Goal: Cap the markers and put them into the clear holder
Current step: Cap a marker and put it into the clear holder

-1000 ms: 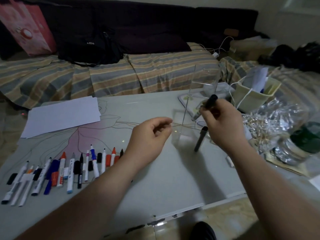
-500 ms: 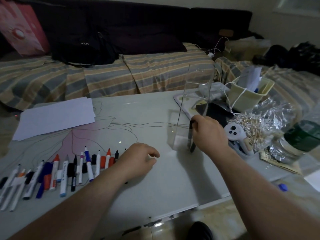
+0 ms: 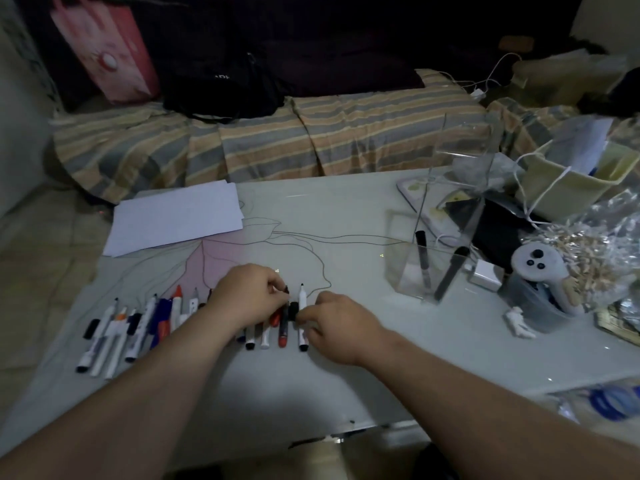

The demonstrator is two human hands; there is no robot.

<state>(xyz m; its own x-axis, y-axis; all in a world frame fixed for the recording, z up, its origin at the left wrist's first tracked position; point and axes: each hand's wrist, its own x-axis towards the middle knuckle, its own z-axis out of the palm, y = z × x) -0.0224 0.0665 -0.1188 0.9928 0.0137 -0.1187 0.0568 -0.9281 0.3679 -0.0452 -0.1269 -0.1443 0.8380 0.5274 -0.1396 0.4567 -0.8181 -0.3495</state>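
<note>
Picking the next pair: left hand [image 3: 251, 299] pinching a black-tipped marker [image 3: 284, 320], right hand [image 3: 337, 320] pinching the loose black cap [image 3: 294, 310] at its 3 o'clock; next, seating cap on tip.

The left hand [image 3: 250, 295] hides several markers [image 3: 265, 336]; its fingers' grip seems unclear.

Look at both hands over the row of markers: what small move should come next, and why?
Probably the right hand should lift the loose black cap and press it onto the bare tip of the white marker beside it. That marker lies uncapped on the table, the cap sits right against it, and only two capped markers stand in the clear holder. The left hand is busy on the neighbouring markers.
</note>
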